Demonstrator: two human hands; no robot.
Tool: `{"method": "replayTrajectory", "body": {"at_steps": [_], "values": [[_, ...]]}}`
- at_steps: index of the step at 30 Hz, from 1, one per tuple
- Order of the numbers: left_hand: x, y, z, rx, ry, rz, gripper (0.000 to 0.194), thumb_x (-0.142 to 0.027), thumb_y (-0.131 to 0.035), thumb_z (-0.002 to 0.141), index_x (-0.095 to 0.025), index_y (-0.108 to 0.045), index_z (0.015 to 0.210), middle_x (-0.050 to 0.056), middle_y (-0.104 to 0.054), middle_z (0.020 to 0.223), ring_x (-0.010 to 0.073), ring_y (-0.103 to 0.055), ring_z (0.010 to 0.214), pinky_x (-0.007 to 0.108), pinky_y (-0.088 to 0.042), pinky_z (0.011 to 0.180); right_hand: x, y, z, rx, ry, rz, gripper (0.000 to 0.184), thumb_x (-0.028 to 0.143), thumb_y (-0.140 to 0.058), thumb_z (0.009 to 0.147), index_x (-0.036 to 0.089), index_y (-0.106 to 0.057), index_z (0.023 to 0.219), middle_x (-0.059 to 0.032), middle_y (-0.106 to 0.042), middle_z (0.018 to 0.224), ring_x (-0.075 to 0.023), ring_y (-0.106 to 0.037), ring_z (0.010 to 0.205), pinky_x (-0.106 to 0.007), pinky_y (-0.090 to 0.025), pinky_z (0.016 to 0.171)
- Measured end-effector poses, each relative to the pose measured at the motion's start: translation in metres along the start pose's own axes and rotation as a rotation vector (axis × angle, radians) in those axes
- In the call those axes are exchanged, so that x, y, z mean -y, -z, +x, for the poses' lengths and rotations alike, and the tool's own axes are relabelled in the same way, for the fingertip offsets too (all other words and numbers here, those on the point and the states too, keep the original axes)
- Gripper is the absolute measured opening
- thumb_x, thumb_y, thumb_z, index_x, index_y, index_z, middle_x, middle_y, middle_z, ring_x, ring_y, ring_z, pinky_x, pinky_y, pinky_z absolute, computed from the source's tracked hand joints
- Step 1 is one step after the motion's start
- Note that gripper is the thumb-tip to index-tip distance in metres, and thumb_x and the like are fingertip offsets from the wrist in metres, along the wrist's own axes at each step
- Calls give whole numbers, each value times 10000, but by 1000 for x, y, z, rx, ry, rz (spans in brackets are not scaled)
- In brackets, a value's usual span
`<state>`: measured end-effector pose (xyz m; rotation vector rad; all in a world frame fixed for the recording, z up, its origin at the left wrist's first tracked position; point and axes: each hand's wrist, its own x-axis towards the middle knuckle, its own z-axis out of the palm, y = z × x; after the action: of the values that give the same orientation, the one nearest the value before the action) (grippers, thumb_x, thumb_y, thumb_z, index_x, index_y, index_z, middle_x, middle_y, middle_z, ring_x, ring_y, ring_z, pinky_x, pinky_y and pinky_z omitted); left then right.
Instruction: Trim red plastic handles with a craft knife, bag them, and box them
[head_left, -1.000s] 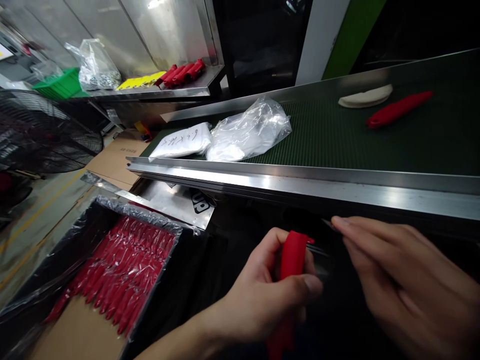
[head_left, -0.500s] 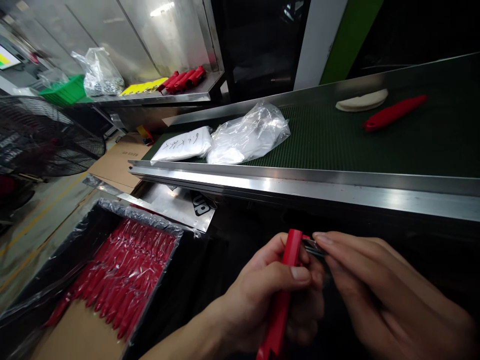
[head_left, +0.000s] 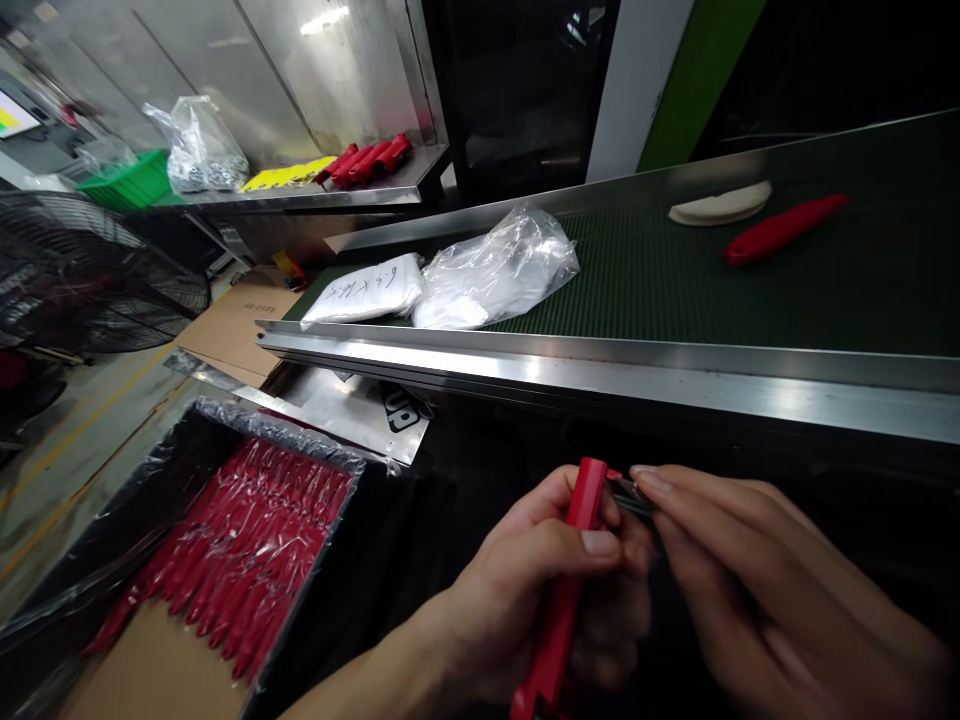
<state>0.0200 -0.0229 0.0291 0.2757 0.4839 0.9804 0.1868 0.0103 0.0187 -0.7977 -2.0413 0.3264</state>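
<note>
My left hand [head_left: 555, 560] is wrapped round a long red plastic handle [head_left: 559, 630], thumb pressed across it and its top end tilted up. Close to that top end, my right hand [head_left: 757, 560] pinches a small shiny metal piece [head_left: 630, 495] between thumb and fingers. The metal piece meets the side of the handle; fingers hide how the two join. Beyond the hands, another red handle [head_left: 784, 230] and a flat cream-coloured piece [head_left: 720, 205] lie on a green belt [head_left: 637, 285].
Plastic bags [head_left: 499, 270] lie on the belt behind its metal rail [head_left: 600, 375]. At lower left stands a lined box [head_left: 349, 460] with many bagged red handles [head_left: 247, 540]. A steel shelf [head_left: 375, 190] holds more red parts. A fan [head_left: 97, 270] stands at far left.
Both hands stay almost in place. The red handle's lower end has shifted slightly, and my right fingers have moved a touch to the right with the metal piece.
</note>
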Motion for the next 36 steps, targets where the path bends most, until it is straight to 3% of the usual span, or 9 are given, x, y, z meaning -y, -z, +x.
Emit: {"method": "replayTrajectory", "body": {"at_steps": [6, 18, 24, 27, 29, 33, 36], "values": [[2, 0, 2, 4, -21, -19, 226, -238, -653, 806, -202, -490, 959, 12, -550, 892, 39, -464, 502, 127, -407, 389, -3, -1, -5, -1, -16, 8, 341, 4, -580, 891, 131, -652, 1199, -96, -661, 1149, -194, -631, 1064, -352, -523, 862], [1, -2, 3, -3, -29, -23, 202, -216, -634, 803, -195, -499, 952, 15, -552, 866, 41, -453, 487, 127, -404, 378, -1, 1, -4, -7, 12, -6, 352, -30, -592, 865, 104, -649, 1185, -118, -658, 1145, -216, -632, 1059, -367, -526, 836], [4, 1, 0, 54, -27, -31, 201, -209, -632, 780, -198, -512, 942, 15, -558, 844, 57, -455, 496, 139, -404, 386, -8, -2, -3, -15, 37, -76, 375, -36, -605, 856, 109, -649, 1198, -116, -670, 1145, -210, -642, 1046, -358, -524, 848], [9, 3, -5, 120, -6, -16, 263, -205, -703, 708, -167, -524, 896, 35, -562, 765, 78, -498, 558, 134, -407, 460, -12, -3, -3, -93, -69, -111, 379, 1, -629, 869, 170, -661, 1207, -61, -677, 1163, -157, -650, 1022, -295, -497, 895], [11, 4, -7, 152, -2, -60, 246, -215, -685, 734, -167, -523, 913, 37, -559, 775, 67, -496, 537, 126, -383, 451, -13, 1, -4, -100, -138, -73, 378, 38, -624, 888, 219, -660, 1218, -31, -671, 1176, -152, -647, 1028, -290, -496, 889], [7, 8, -2, 209, 73, -145, 182, -286, -586, 860, -218, -488, 998, 26, -529, 862, 61, -485, 490, 129, -375, 378, -11, 8, -8, 13, 25, 35, 481, -8, -616, 852, 193, -608, 1288, -73, -647, 1196, -223, -625, 1090, -366, -525, 832], [3, 12, 4, 290, 89, -162, 193, -341, -586, 879, -217, -486, 988, 24, -518, 833, 72, -490, 492, 137, -391, 365, -10, 8, -8, 34, 69, -15, 460, -39, -604, 849, 165, -609, 1261, -91, -644, 1173, -221, -614, 1076, -384, -497, 838]]}}
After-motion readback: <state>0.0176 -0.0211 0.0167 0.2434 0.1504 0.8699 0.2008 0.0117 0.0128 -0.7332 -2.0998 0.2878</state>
